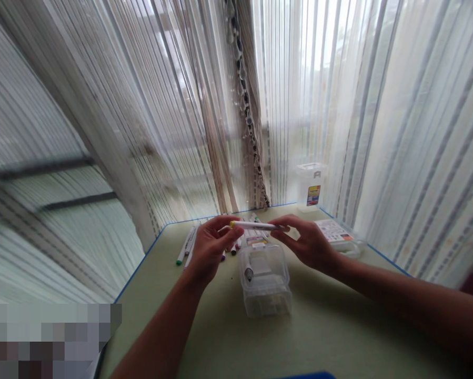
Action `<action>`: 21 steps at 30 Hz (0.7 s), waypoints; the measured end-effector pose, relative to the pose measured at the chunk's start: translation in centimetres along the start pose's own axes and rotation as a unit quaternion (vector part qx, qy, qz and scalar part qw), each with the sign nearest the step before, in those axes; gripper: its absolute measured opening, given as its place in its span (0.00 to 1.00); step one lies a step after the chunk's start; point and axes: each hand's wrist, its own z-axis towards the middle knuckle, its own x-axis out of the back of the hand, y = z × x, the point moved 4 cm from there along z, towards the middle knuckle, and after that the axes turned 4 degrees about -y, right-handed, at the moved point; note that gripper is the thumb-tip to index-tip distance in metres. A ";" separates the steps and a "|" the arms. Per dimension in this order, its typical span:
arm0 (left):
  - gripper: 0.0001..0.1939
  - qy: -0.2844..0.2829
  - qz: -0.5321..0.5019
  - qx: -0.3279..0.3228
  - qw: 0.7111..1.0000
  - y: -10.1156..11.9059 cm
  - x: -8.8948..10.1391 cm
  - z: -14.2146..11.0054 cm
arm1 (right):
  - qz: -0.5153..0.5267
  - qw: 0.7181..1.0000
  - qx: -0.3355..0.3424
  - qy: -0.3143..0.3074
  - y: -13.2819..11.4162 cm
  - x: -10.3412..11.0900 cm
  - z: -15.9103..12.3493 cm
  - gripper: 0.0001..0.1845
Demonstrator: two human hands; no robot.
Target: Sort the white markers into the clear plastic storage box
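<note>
Pale green, matte and blue-edged, a desk (216, 331) stretches away from the viewer. Nearest on it sits a clear, colourless plastic box (268, 302) with rounded corners; a short grey-and-white pen-shaped item (249, 272) shows at its left side, though whether inside it or behind its wall is hard to tell.

Above the box's far end, raised off the desk, a slim white marker (254, 226) lies almost level across the view. Its barrel is smooth and straight, with small dark lettering toward the right, too blurred to read, and a bright yellow tip at the left. The person's left hand (212, 245) has its fingers clamped on the yellow end; the fingers of the right hand (309, 242) pinch the opposite end, partly covering it.

Beyond the left hand, loose white markers with coloured ends (187, 246), one green, lie on the desk. Past the right hand rests a flat clear plastic case with a printed white sheet (334, 231). Farther back stands a tall translucent container with a yellow-and-blue label (304, 183), before sheer striped curtains (173, 105).
</note>
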 end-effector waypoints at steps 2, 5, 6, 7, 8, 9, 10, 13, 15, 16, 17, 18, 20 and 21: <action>0.11 0.004 -0.006 -0.003 1.000 0.0 0.0 0.0 | 0.000 1.000 0.003 -0.002 -0.1 0.0 0.1 0.08; 0.11 0.005 -0.011 0.001 1.000 0.0 0.0 0.0 | 0.007 1.000 0.008 -0.006 -0.2 0.0 0.2 0.08; 0.11 0.002 -0.013 0.004 1.000 -0.1 0.0 0.0 | 0.008 1.000 0.010 -0.006 -0.2 0.0 0.2 0.08; 0.11 -0.001 -0.016 0.009 1.000 -0.1 0.0 0.0 | 0.008 1.000 0.012 -0.006 -0.2 0.0 0.3 0.08; 0.12 -0.005 -0.019 0.013 1.000 -0.1 -0.1 0.0 | 0.006 1.000 0.013 -0.007 -0.2 0.0 0.3 0.09; 0.12 -0.008 -0.021 0.016 1.000 -0.1 -0.1 0.0 | 0.004 1.000 0.013 -0.009 -0.2 0.0 0.3 0.09; 0.12 -0.012 -0.023 0.019 1.000 0.0 -0.1 -0.1 | 0.003 1.000 0.013 -0.011 -0.2 -0.1 0.4 0.09; 0.13 -0.018 -0.022 0.021 0.999 0.0 -0.1 -0.1 | 0.002 1.000 0.007 -0.017 -0.1 -0.1 0.4 0.09; 0.12 -0.021 -0.023 0.021 0.999 -0.1 -0.1 -0.1 | 0.001 1.000 0.005 -0.018 -0.1 -0.1 0.4 0.09; 0.12 -0.023 -0.025 0.022 0.999 -0.1 -0.1 -0.1 | 0.001 1.000 0.004 -0.018 -0.1 -0.1 0.4 0.09; 0.13 -0.024 -0.028 0.022 0.999 -0.1 -0.1 -0.1 | 0.000 1.000 0.003 -0.019 -0.1 -0.1 0.4 0.09; 0.13 -0.025 -0.030 0.023 0.999 -0.2 -0.1 -0.1 | -0.001 1.000 0.003 -0.019 -0.1 -0.1 0.4 0.10; 0.13 -0.025 -0.031 0.023 0.999 -0.2 0.0 -0.1 | -0.002 1.000 0.002 -0.019 -0.1 -0.2 0.4 0.10; 0.13 -0.025 -0.030 0.023 0.999 -0.3 0.0 -0.1 | -0.002 1.000 0.002 -0.019 -0.1 -0.2 0.4 0.10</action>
